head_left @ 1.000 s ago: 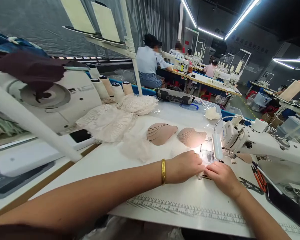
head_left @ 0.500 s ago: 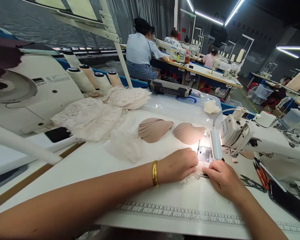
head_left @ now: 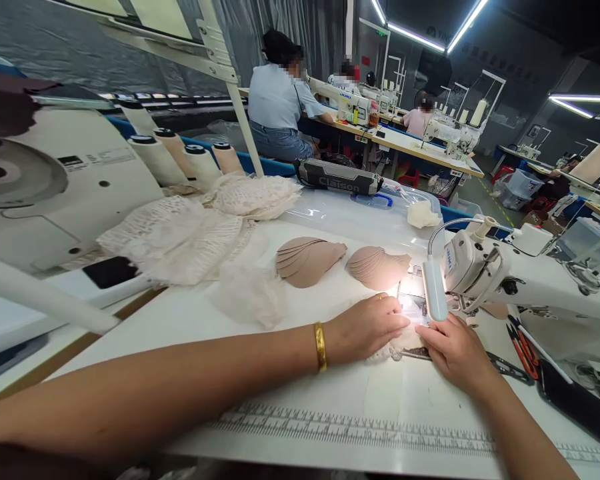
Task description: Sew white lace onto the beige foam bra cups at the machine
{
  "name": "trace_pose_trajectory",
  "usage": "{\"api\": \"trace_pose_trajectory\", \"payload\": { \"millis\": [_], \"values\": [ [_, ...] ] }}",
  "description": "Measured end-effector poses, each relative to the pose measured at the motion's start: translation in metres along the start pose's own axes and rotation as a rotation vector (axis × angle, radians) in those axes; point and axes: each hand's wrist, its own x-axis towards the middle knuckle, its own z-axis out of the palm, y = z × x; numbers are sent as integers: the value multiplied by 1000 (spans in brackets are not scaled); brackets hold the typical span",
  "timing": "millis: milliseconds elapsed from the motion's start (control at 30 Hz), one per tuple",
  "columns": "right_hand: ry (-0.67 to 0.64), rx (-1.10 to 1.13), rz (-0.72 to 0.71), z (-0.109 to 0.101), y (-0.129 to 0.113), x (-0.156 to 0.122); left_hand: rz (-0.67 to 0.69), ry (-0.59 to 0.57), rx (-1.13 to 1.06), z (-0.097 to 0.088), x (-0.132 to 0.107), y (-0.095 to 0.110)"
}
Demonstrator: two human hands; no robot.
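My left hand (head_left: 367, 327) pinches a piece of sheer white fabric (head_left: 411, 312) at the lit needle area of the sewing machine (head_left: 500, 270). A lacy edge (head_left: 383, 352) hangs below my fingers. My right hand (head_left: 457, 350) is on the other side, its thumb and forefinger closed at the fabric's right edge beneath the lamp (head_left: 434, 290); the fingertips are partly hidden. A slim dark metal tool (head_left: 415, 353) lies on the table by my right thumb, partly under the hand. Two fanned stacks of beige cup-shaped pieces (head_left: 310, 261) lie beyond my left hand.
White lace (head_left: 180, 240) is heaped at the left, near thread cones (head_left: 200, 163). Dark snips (head_left: 510, 367), orange-handled scissors (head_left: 523, 350) and a black phone (head_left: 575, 400) lie at the right. A ruler strip (head_left: 330, 425) runs along the front edge. Co-workers (head_left: 280, 100) sit beyond.
Both hands have shifted slightly right and up toward the needle area. Sheer fabric now covers part of the metal plate, and more of the slim metal tool shows.
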Motion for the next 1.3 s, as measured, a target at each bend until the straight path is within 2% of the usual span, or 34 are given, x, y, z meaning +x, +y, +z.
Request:
{"api": "trace_pose_trajectory", "payload": {
  "millis": [133,233,433,533,633,733,933,1100,1300],
  "values": [
    [-14,32,-48,0,2,-2,134,66,64,-3,1,-2],
    [-31,80,-95,-1,-2,-3,220,15,118,-3,0,-3],
    [-65,160,-165,-5,-11,-2,172,-87,196,-6,5,3],
    [-68,167,-149,-6,-11,-2,169,-50,192,-8,6,6],
    [-65,181,-146,-5,-11,-3,231,-1,171,-7,5,6],
    [-63,194,-150,-5,-11,-4,247,-26,173,-5,4,5],
    [-70,203,-151,-7,-13,-3,188,-75,107,-5,3,5],
    [-70,210,-150,-7,-13,-3,189,-51,23,-1,1,2],
    [-59,117,-39,-4,-8,-4,208,-26,23,3,8,-3]
  ]
}}
